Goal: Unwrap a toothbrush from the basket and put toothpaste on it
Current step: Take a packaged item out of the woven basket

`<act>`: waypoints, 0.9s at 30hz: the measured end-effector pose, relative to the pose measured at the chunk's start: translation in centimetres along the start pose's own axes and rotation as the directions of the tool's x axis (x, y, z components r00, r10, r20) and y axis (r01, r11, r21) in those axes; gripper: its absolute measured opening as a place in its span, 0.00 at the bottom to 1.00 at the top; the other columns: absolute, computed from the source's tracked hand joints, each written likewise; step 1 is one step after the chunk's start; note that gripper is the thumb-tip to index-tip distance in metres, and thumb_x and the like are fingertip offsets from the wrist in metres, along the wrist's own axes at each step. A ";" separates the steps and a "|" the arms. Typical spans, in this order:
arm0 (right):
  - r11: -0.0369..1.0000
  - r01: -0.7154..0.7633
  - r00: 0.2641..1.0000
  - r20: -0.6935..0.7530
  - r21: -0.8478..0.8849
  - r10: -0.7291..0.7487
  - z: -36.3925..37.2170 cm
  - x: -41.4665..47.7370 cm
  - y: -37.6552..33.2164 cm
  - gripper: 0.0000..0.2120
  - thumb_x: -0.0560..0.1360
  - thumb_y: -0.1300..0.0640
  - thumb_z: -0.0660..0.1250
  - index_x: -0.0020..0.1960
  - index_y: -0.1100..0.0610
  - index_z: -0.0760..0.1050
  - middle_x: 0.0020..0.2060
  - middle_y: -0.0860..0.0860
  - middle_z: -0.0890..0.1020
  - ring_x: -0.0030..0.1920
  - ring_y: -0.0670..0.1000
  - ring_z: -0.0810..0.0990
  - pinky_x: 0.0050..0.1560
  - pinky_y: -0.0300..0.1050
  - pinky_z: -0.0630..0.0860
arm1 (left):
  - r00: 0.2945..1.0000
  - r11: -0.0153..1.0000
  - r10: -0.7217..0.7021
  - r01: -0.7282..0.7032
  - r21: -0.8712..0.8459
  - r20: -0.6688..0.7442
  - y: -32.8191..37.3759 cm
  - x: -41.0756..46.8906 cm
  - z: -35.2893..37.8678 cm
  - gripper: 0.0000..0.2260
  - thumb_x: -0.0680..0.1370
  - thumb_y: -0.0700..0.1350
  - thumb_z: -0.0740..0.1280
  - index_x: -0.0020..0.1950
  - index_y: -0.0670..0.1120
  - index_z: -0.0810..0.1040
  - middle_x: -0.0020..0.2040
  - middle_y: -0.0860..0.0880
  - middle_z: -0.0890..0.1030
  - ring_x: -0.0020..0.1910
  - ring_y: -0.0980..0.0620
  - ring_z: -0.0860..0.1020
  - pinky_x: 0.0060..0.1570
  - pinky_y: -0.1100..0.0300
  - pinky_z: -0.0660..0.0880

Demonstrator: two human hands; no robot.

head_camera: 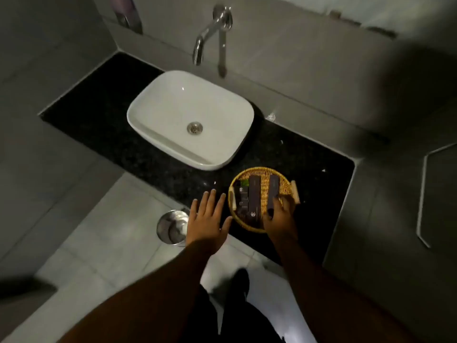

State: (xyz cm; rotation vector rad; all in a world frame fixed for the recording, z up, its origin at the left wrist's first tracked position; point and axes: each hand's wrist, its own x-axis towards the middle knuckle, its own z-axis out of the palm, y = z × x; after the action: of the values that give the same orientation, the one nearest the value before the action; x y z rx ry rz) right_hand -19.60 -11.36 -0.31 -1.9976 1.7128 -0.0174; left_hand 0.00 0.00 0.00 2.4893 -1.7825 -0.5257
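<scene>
Now right hand [279,216] fingers [276,203] pinching dark packet [273,191] in basket [237,178], left hand [206,219] splayed beside.

Bare arms, bare hands, dark clothing below

Both forearms enter from about six o'clock and are uncovered along their whole visible length: no sleeve, cuff, watch or bracelet shows on either. The left hand [207,219] is bare, with no ring or glove, and its short nails catch a little light at the fingertips. The right hand [279,219] is equally bare, though it lies in shadow and its fingers are partly blurred. Between the forearms, toward six o'clock, dark clothing covers the lower body, probably black trousers, though the dim light hides any seam or pattern. A dark shape at its upper end may be a shoe.
</scene>
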 end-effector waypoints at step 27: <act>0.895 0.314 0.944 -0.202 0.317 -0.259 0.3 -1.9 -4.5 0.19 0.70 0.68 0.77 0.60 0.58 0.81 0.54 0.53 0.83 0.55 0.53 0.82 0.55 0.44 0.78 | 0.946 0.507 -0.307 0.252 -0.824 0.101 1.4 4.6 -7.8 0.28 0.83 0.64 0.63 0.81 0.56 0.68 0.68 0.45 0.84 0.68 0.45 0.82 0.71 0.44 0.78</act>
State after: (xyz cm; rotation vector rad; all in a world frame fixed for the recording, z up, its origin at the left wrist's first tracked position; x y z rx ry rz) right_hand -15.74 -9.12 1.68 -1.9969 1.3672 -0.5533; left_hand 2.30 -5.98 6.46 2.0022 -0.7367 -1.0095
